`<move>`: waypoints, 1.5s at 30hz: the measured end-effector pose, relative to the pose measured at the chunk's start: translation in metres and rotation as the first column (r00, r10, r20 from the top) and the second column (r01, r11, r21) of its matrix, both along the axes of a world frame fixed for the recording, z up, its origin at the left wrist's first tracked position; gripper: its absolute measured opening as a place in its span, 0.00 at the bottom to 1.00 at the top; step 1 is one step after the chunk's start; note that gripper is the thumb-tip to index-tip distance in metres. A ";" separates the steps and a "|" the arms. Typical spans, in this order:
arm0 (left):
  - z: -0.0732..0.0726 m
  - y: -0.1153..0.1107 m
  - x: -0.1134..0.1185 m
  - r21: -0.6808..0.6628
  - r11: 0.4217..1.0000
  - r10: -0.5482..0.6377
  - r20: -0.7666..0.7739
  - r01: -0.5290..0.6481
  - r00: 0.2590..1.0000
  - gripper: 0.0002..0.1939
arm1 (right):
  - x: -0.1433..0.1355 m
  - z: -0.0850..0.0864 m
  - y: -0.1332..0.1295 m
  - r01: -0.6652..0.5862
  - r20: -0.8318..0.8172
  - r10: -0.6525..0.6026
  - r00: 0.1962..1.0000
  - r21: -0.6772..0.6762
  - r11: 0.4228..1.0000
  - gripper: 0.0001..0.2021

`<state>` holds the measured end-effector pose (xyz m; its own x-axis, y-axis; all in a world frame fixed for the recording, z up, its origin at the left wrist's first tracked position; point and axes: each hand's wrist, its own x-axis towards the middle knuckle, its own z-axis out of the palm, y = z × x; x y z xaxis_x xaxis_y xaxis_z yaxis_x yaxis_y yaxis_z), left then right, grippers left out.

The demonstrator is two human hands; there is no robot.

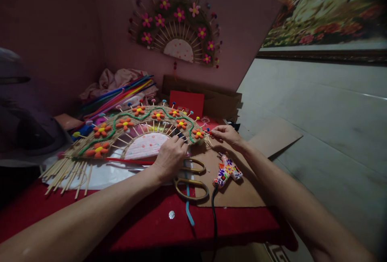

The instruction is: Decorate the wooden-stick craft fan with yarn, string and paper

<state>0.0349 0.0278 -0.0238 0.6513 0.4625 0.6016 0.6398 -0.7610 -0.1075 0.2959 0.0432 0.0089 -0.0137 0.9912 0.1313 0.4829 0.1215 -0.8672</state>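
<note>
A fan-shaped craft [113, 133] of sticks and twine, with orange felt flowers and a green wavy strip, rests on the table. My left hand [171, 155] is closed at its inner edge, fingers curled over the thin sticks beside the dotted white half-circle [146, 146]. At the fan's right end, my right hand [225, 134] pinches a small red piece [211, 132] near a blue ball. Brass-handled scissors [192, 179] lie just in front of my left hand. A flower-patterned glue gun [227, 170] sits on the cardboard below my right hand.
Bundled loose sticks [68, 175] stick out at the left. Coloured pipe cleaners [121, 96] and a red box [186, 104] stand behind the fan. A blue strip [189, 209] and a black cord [214, 221] cross the red cloth [145, 221]. A similar fan [179, 28] hangs behind.
</note>
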 end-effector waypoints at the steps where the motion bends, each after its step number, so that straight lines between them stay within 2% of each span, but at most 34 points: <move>1: 0.000 0.000 0.000 -0.001 1.000 -0.002 0.002 0.002 1.000 0.10 | 0.000 0.000 0.000 0.000 0.001 0.000 1.000 0.001 1.000 0.19; 15: 0.000 -0.001 -0.001 -0.023 1.000 -0.002 -0.006 0.002 1.000 0.08 | -0.001 0.001 0.000 -0.009 0.017 0.009 1.000 0.004 1.000 0.19; 28: -0.001 0.000 -0.001 0.007 1.000 -0.017 0.010 0.017 1.000 0.10 | -0.001 0.001 0.000 -0.003 0.037 0.003 0.999 0.009 1.000 0.20; 45: 0.001 -0.001 -0.001 -0.026 1.000 0.002 -0.014 -0.002 1.000 0.09 | 0.000 0.001 0.001 -0.001 0.061 0.000 0.998 0.013 1.000 0.19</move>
